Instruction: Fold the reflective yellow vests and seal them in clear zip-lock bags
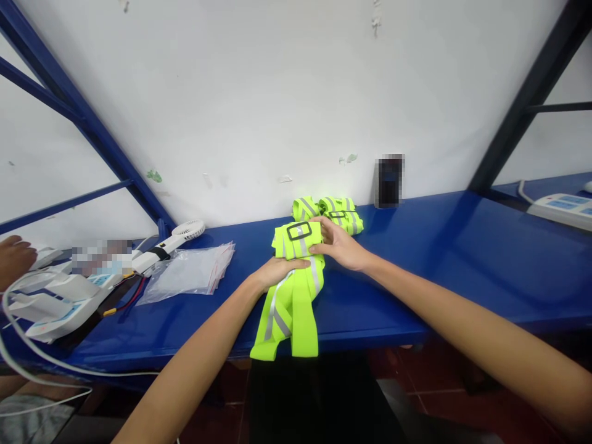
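A neon-yellow reflective strap (303,296) with grey stripes and a black buckle is between my two hands above the blue table. Its upper part is folded into a bundle, and loose lengths hang over the table's front edge. My left hand (279,271) grips the strap from below, thumb across it. On the bundle's right side, my right hand (340,243) pinches the folded layers beside the buckle, with some fingers hidden behind. Just beyond lie more folded reflective straps (345,219) against the wall.
Clear zip bags (192,271) lie left of my hands. Farther left are a white handheld fan (187,229), power strips (69,308) with chargers and cables, and another person's hand (16,262). A dark phone-like object (389,182) leans on the wall. Blue frame posts flank the table (439,259).
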The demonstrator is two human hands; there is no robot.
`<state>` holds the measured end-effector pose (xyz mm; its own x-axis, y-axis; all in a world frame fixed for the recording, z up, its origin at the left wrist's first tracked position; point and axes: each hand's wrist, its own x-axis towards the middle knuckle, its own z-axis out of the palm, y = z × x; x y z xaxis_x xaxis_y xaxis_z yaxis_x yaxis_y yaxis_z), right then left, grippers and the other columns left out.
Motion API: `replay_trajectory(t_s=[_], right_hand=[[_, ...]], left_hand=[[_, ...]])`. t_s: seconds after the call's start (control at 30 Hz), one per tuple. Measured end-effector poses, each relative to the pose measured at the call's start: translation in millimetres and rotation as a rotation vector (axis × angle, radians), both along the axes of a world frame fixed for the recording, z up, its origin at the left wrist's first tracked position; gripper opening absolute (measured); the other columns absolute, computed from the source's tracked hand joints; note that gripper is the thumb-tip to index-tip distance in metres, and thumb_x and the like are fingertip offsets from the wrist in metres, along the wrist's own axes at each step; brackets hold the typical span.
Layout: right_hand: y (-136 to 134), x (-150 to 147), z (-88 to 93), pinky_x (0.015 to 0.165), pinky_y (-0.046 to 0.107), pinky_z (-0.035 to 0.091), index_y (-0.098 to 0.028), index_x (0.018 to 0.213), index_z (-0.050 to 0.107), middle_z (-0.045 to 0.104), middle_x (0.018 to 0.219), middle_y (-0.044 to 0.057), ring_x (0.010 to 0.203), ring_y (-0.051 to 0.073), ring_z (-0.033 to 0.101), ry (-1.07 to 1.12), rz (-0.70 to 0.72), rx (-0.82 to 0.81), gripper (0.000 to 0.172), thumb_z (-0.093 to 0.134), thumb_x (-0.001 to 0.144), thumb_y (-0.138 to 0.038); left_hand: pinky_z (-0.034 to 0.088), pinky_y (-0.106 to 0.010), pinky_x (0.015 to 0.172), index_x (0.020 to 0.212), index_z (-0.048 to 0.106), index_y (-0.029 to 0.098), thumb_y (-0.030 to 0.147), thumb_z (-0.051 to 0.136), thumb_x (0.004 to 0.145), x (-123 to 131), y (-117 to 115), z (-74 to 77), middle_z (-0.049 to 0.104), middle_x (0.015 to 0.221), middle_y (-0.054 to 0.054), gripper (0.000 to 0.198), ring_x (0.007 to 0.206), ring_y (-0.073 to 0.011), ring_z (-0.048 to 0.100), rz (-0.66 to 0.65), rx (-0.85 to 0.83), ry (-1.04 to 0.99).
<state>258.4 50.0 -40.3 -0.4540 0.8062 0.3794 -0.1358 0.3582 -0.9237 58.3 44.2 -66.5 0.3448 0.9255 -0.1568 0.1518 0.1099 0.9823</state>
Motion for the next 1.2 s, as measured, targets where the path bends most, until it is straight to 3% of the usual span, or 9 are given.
replay_trajectory(t_s=[0.17, 0.3, 0.43, 0.63, 0.87, 1.2], right_hand=[[-4, 3, -1.3, 0.068, 0.033, 0.053, -0.026, 0.118, 0.04, 0.06, 0.094, 0.001, 0.083, 0.019, 0.061, -0.15, 0.016, 0.098, 0.055, 0.066, 0.071, -0.016], [-3, 4, -0.5, 0.08, 0.04, 0.054, -0.026, 0.136, 0.039, 0.06, 0.117, 0.008, 0.098, 0.025, 0.062, -0.198, -0.015, 0.173, 0.068, 0.067, 0.074, -0.021], [-1, 3, -1.6, 0.097, 0.045, 0.049, -0.022, 0.133, 0.047, 0.055, 0.133, 0.011, 0.118, 0.029, 0.057, -0.173, 0.006, 0.175, 0.065, 0.073, 0.074, -0.028], [0, -1, -3.4, 0.094, 0.045, 0.051, -0.021, 0.122, 0.055, 0.065, 0.117, 0.009, 0.108, 0.027, 0.062, -0.118, -0.034, 0.199, 0.053, 0.074, 0.076, -0.039], [-1, -2, 0.2, 0.089, 0.044, 0.052, -0.02, 0.115, 0.057, 0.067, 0.106, 0.008, 0.099, 0.027, 0.064, -0.134, -0.196, 0.234, 0.048, 0.075, 0.075, -0.041], [2, 0, -7.6, 0.091, 0.044, 0.049, -0.022, 0.123, 0.053, 0.065, 0.113, 0.009, 0.105, 0.029, 0.061, -0.202, -0.244, 0.39, 0.051, 0.07, 0.08, -0.044]], left_hand=[[0.05, -0.043, 0.093, 0.109, 0.071, 0.022, 0.033, 0.083, 0.06, 1, 4, -5.0, 0.072, 0.113, -0.005, 0.051, 0.105, -0.0309, 0.065, 0.061, 0.043, 0.077], [0.052, -0.042, 0.086, 0.109, 0.071, 0.021, 0.032, 0.082, 0.06, 2, 3, -3.0, 0.073, 0.109, -0.007, 0.051, 0.099, -0.0314, 0.067, 0.076, 0.007, 0.075], [0.052, -0.041, 0.086, 0.109, 0.071, 0.02, 0.033, 0.08, 0.063, 3, 1, -0.6, 0.072, 0.111, -0.008, 0.049, 0.1, -0.0313, 0.066, 0.046, 0.035, 0.058], [0.052, -0.04, 0.085, 0.11, 0.07, 0.021, 0.029, 0.079, 0.064, 7, -1, 1.7, 0.072, 0.111, -0.007, 0.047, 0.099, -0.0299, 0.067, 0.065, 0.021, 0.033], [0.053, -0.039, 0.072, 0.092, 0.074, 0.016, 0.031, 0.083, 0.06, 7, -5, 6.8, 0.075, 0.085, -0.008, 0.036, 0.074, -0.0263, 0.069, 0.016, -0.13, -0.011], [0.054, -0.037, 0.071, 0.092, 0.073, 0.015, 0.026, 0.083, 0.06, 8, -4, 7.0, 0.074, 0.084, -0.008, 0.036, 0.071, -0.0243, 0.069, 0.037, -0.171, -0.07]])
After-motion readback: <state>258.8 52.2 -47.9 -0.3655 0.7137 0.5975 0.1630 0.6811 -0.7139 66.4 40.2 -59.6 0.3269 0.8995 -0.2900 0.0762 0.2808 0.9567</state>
